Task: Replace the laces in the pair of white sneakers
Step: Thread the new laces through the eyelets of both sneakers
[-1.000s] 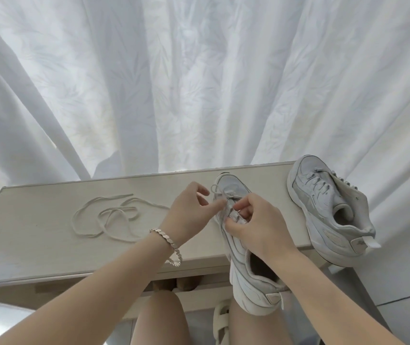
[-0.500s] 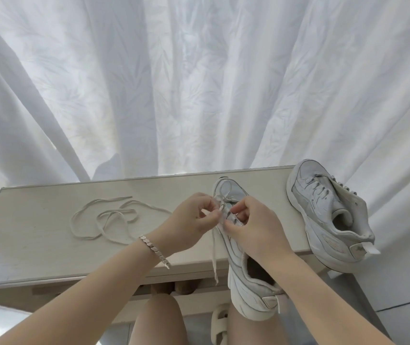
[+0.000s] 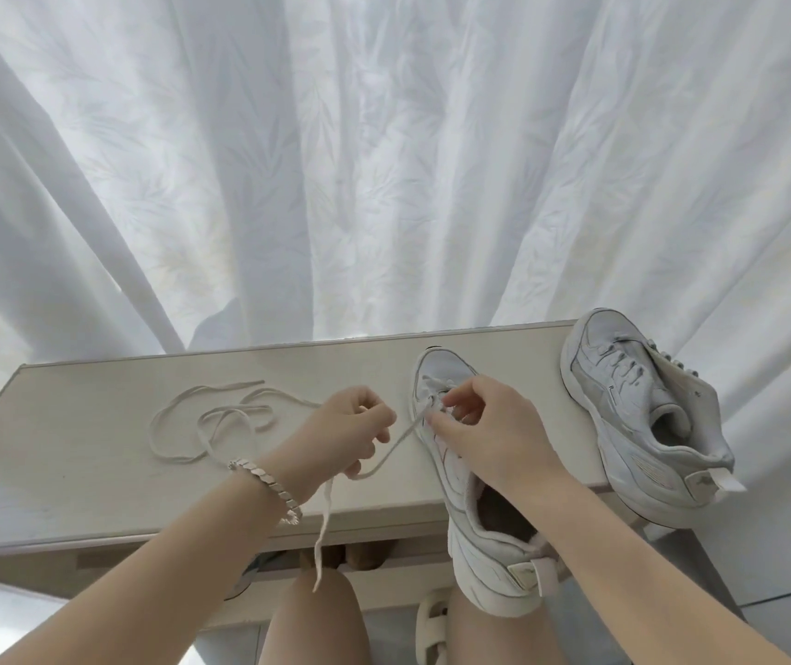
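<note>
1. On the pale table, in front of a white curtain, a white sneaker lies with its toe pointing away from the person. Its heel hangs over the near edge above a bare knee.
2. The left hand has its fingers curled round a lace. The lace runs taut from the front holes of that sneaker to the fist, then hangs loose below the hand, past the table edge.
3. The right hand rests on top of the sneaker. Its thumb and forefinger pinch at the front lacing, just where the lace leaves the shoe. Whether they nip the lace itself or the shoe's edge cannot be told.
4. A second sneaker, laced, sits at the table's right end, tilted, well apart from the hands. Its heel juts over the corner.
5. A loose lace lies in loops on the table to the left of the left hand.
6. A silver bracelet circles the left wrist.
7. A pale sandal shows below the table, beside the knee.
</note>
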Action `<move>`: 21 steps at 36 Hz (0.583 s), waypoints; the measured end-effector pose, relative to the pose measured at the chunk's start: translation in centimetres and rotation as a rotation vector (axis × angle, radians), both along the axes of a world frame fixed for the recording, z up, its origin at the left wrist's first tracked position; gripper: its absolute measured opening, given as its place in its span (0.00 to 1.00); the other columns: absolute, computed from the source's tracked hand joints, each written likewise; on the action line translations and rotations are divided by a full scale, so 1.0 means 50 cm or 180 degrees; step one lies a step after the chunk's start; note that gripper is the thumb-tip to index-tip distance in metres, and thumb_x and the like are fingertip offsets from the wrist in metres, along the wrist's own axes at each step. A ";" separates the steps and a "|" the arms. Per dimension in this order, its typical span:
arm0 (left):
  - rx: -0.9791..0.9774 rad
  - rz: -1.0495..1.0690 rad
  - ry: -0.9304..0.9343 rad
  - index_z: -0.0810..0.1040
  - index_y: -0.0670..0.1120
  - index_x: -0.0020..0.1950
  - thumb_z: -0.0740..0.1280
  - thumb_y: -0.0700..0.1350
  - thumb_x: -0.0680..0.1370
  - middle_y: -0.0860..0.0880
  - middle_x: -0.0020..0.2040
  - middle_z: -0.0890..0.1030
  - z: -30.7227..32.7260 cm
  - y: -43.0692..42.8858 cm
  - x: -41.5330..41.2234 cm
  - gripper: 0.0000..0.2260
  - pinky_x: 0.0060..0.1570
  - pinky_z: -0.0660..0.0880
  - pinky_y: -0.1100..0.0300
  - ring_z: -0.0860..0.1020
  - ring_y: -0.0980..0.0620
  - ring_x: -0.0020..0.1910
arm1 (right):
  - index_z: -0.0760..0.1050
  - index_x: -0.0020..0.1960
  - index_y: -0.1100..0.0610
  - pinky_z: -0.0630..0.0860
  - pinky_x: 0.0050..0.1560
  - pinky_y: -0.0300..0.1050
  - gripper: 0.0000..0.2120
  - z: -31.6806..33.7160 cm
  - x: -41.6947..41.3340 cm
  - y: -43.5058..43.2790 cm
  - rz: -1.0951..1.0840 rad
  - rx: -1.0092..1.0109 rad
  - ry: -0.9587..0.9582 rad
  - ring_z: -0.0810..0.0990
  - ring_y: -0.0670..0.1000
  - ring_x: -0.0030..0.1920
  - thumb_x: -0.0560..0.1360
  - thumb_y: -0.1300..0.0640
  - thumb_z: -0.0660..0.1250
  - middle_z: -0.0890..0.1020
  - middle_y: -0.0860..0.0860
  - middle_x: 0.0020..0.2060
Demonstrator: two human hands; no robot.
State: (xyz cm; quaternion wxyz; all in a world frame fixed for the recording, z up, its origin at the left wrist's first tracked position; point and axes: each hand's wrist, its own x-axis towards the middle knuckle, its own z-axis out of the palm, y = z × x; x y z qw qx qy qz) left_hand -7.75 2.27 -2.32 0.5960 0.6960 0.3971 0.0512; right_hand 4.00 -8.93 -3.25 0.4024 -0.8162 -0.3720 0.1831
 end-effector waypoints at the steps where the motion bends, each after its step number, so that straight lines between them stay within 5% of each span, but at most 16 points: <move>1: 0.0107 0.0060 -0.0007 0.71 0.43 0.43 0.62 0.39 0.77 0.49 0.35 0.75 -0.001 -0.001 0.009 0.04 0.23 0.64 0.67 0.67 0.56 0.25 | 0.76 0.46 0.53 0.69 0.38 0.31 0.05 0.006 0.006 0.002 -0.0007 0.0070 0.0077 0.74 0.43 0.37 0.73 0.51 0.69 0.77 0.45 0.36; 4: 0.0410 0.0112 -0.0082 0.72 0.45 0.44 0.64 0.42 0.77 0.50 0.37 0.77 -0.013 0.001 0.039 0.02 0.24 0.65 0.67 0.70 0.56 0.28 | 0.79 0.47 0.55 0.66 0.35 0.31 0.05 0.015 0.035 0.014 -0.0081 0.0061 -0.0158 0.73 0.44 0.37 0.76 0.55 0.65 0.77 0.47 0.37; 8: 0.0979 0.0003 0.0130 0.73 0.46 0.40 0.67 0.51 0.76 0.49 0.36 0.79 -0.025 0.005 0.076 0.10 0.26 0.66 0.65 0.74 0.53 0.31 | 0.79 0.51 0.54 0.65 0.43 0.36 0.07 0.007 0.069 0.037 0.0070 -0.0295 -0.0424 0.75 0.48 0.45 0.75 0.55 0.66 0.80 0.49 0.45; 14: 0.1191 -0.0143 0.0307 0.75 0.43 0.35 0.68 0.54 0.74 0.44 0.31 0.71 -0.015 0.004 0.094 0.16 0.29 0.63 0.61 0.67 0.49 0.30 | 0.77 0.44 0.52 0.66 0.36 0.31 0.02 -0.001 0.087 0.059 0.0417 -0.0569 -0.0279 0.73 0.44 0.39 0.73 0.55 0.68 0.75 0.43 0.34; 21: 0.1096 -0.0103 0.0240 0.78 0.44 0.33 0.69 0.46 0.74 0.41 0.37 0.83 -0.022 0.003 0.080 0.10 0.43 0.79 0.55 0.78 0.49 0.36 | 0.75 0.39 0.49 0.70 0.44 0.41 0.05 -0.015 0.090 0.064 0.0563 -0.0555 -0.0340 0.73 0.47 0.40 0.73 0.56 0.67 0.75 0.43 0.33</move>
